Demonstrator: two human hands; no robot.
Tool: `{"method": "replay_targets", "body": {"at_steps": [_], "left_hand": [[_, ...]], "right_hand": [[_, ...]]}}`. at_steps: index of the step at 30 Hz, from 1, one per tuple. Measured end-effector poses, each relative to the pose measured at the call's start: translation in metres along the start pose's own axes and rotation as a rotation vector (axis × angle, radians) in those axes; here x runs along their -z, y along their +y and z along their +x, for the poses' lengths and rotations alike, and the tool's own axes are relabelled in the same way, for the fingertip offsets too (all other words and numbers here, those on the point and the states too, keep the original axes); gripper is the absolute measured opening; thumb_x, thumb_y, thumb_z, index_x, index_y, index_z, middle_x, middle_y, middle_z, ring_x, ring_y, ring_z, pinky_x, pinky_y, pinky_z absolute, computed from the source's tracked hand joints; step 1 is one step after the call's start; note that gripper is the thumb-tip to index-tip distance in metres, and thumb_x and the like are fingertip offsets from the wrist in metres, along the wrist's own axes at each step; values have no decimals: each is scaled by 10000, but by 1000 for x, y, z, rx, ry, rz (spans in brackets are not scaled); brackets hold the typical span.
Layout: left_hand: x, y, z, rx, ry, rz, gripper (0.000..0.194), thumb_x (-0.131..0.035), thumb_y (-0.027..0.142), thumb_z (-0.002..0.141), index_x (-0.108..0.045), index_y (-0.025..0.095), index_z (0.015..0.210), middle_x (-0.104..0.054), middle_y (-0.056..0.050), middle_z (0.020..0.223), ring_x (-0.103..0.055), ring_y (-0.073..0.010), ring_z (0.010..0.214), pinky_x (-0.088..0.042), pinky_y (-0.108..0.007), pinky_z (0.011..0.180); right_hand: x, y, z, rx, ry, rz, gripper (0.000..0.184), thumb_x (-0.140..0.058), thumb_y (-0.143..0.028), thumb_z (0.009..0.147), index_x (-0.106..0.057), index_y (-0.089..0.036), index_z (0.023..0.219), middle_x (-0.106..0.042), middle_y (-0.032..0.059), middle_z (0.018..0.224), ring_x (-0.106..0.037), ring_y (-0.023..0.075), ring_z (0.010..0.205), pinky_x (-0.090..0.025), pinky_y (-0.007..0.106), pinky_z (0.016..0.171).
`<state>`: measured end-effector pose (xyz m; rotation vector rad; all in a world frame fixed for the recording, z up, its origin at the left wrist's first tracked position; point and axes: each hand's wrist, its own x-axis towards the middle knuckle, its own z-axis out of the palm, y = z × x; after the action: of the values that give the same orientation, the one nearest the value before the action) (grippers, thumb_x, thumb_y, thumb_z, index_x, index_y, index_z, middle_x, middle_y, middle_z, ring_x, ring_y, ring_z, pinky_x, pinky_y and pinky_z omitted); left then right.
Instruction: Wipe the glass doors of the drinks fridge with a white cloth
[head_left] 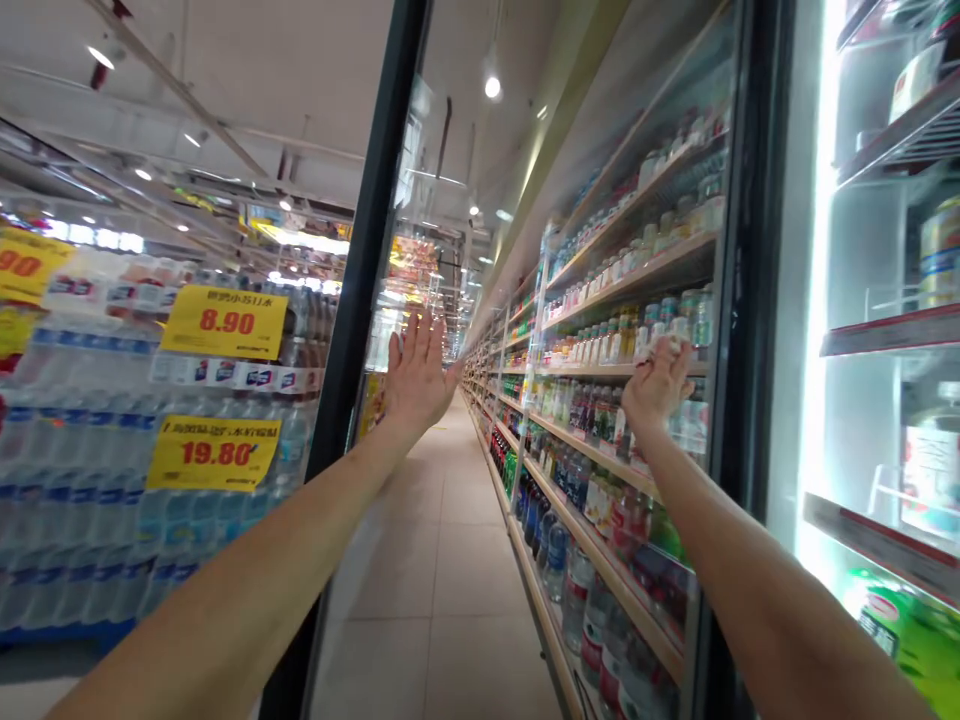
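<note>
In front of me a glass door (373, 190) with a dark frame stands open on a lit drinks cooler. My left hand (418, 368) is raised with its fingers stretched, its palm flat against the glass near the frame's left side. Over the right part of the pane, my right hand (654, 388) is closed around a crumpled whitish cloth (673, 347) and presses it to the glass. Most of the cloth is hidden by the fingers, so whether it is fabric or paper is unclear.
To the right, cooler shelves (892, 340) hold bottles and cans. Stacked packs of water bottles (75, 450) with yellow price signs (223, 322) stand on the left. Long drink shelves (600, 460) and a tiled floor (435, 560) show in the pane, seen through it or mirrored.
</note>
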<state>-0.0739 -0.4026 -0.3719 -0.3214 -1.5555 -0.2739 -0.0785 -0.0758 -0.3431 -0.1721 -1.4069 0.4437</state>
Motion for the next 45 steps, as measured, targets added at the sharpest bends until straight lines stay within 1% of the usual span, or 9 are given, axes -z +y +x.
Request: {"method": "replay_targets", "body": {"at_steps": [9,11,17,20,27,30,34,37,45], "left_hand": [[-8,10,-5,-124,-24,17,619,-351,432,863,-211,163,1402,-214,-116,1474,-147,-236,1373,-107,-483,1103],[-8,15,-6,-140,-34,21,612,-356,418,861,-223,155,1398,-229,-119,1469,-157,-239,1370,-119,-482,1102],[-7,18,-7,-149,-26,23,596,-353,400,866,-230,152,1394,-238,-121,1465,-148,-231,1372,-131,-483,1101],[-8,17,-7,-142,-20,14,589,-344,396,869,-234,149,1393,-240,-123,1464,-149,-235,1372,-133,-484,1099],[-7,19,-8,-126,-44,-20,594,-337,426,871,-251,150,1391,-234,-119,1466,-154,-234,1372,-97,-474,1112],[-5,17,-12,-131,-47,-9,595,-356,411,869,-240,161,1395,-232,-113,1467,-148,-239,1372,-108,-479,1110],[-5,17,-28,-185,-53,25,605,-385,370,869,-198,168,1408,-234,-105,1465,-150,-237,1370,-115,-476,1111],[-7,24,-45,-232,-93,27,634,-422,365,861,-169,184,1414,-245,-96,1461,-162,-230,1367,-102,-463,1117],[-9,40,-61,-210,-98,17,690,-459,379,851,-113,201,1421,-243,-92,1459,-189,-237,1360,-113,-463,1112]], "right_hand": [[1,-31,-36,597,-249,22,465,-401,-225,836,-436,-315,1290,-301,45,1457,-226,203,1353,-210,501,1068],[7,-5,-23,545,-241,-5,473,-393,-231,837,-416,-322,1300,-296,43,1459,-248,199,1345,-209,517,1063],[20,90,12,-4,-42,-79,488,-340,-238,825,-426,-237,1305,-304,151,1434,-339,281,1289,-306,597,959],[12,70,-4,101,-21,-40,491,-340,-229,824,-428,-205,1306,-295,160,1436,-298,279,1313,-308,572,978],[4,-36,-70,735,-278,9,505,-419,-209,816,-412,-306,1312,-304,45,1456,-201,205,1366,-220,472,1080],[13,-9,-66,632,-263,8,479,-407,-214,827,-433,-300,1298,-318,62,1449,-233,212,1355,-204,496,1077],[21,60,-45,112,-86,-22,486,-349,-232,835,-421,-235,1316,-287,136,1451,-296,273,1322,-243,574,1019],[21,77,-44,-98,23,-7,499,-341,-233,822,-428,-206,1313,-281,159,1446,-307,298,1309,-285,585,980],[10,17,-100,467,-140,69,462,-376,-205,833,-464,-279,1280,-290,66,1454,-247,212,1343,-204,473,1075]]}}
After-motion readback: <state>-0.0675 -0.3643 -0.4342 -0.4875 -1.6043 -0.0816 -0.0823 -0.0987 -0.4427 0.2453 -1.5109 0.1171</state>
